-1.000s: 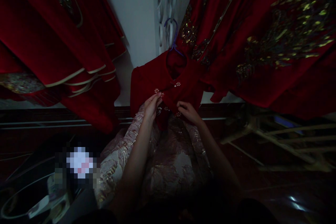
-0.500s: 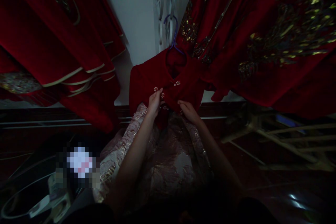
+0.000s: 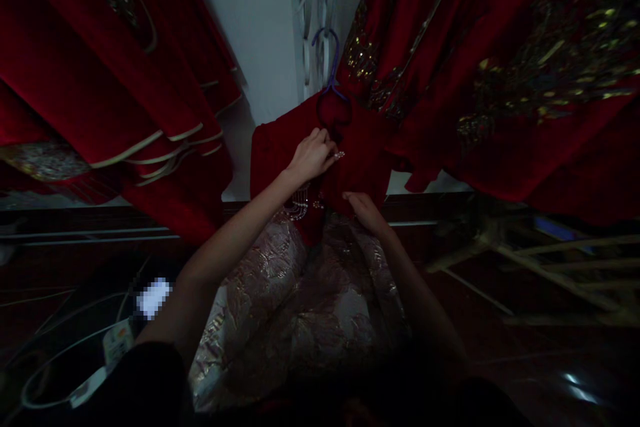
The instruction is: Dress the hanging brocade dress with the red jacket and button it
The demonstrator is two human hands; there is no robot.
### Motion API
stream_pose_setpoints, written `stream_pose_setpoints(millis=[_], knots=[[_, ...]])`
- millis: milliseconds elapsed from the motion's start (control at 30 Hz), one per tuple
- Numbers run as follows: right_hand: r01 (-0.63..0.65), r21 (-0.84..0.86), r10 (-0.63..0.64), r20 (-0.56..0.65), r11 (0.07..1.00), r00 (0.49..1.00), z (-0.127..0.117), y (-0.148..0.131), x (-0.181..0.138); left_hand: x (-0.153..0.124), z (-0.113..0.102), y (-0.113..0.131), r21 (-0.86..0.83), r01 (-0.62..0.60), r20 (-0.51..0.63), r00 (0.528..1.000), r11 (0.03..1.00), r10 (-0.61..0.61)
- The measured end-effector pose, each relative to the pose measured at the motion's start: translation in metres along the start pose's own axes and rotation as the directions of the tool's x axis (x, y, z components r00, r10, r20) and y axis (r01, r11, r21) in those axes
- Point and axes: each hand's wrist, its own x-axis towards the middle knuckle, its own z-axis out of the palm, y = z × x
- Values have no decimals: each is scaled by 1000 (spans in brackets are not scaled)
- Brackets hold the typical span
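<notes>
A red jacket point(image 3: 280, 140) with beaded flower buttons hangs on a purple hanger point(image 3: 332, 73). Below it spreads a pale pink and gold brocade skirt point(image 3: 345, 293). High on the jacket's front, just under the neckline, my left hand point(image 3: 313, 155) has its fingers closed on the cloth beside a beaded button point(image 3: 339, 155). Lower and to the right, my right hand point(image 3: 366, 212) pinches the jacket near its hem. Strings of beads point(image 3: 299, 203) dangle on the left front, below my left wrist. My left fingertips are partly hidden.
Red garments with pale piping point(image 3: 170, 140) hang on the left. More red garments with gold sequins point(image 3: 575, 47) hang on the right. A white scrolled metal stand point(image 3: 320, 13) rises behind the hanger. A wooden rack or chair point(image 3: 565, 260) stands at right; a white hoop point(image 3: 50, 353) lies lower left.
My left hand has moved up and right across the jacket, from the lower buttons to the top one. My right hand stays at about the same place on the cloth.
</notes>
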Motion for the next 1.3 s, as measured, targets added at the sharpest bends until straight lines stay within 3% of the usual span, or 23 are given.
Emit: stream_pose_setpoints(millis=[267, 500, 767, 1067, 1300], knots=[[8, -20, -8, 3, 1000, 1000, -1, -1, -1, 20, -19, 4, 243, -91, 169, 984, 966, 51], [14, -41, -13, 23, 999, 1000, -2, -1, -1, 25, -23, -9, 114, -177, 196, 969, 978, 153], [32, -38, -31, 35, 999, 999, -1, 1, 0, 23, -20, -12, 3, -377, 148, 916, 926, 372], [29, -33, -28, 22, 999, 999, -1, 0, 0, 28, -15, -7, 54, -450, 111, 890, 892, 442], [31, -52, -30, 7, 998, 1000, 2, 0, 1, 21, -4, -17, 65, -427, -19, 903, 902, 429]])
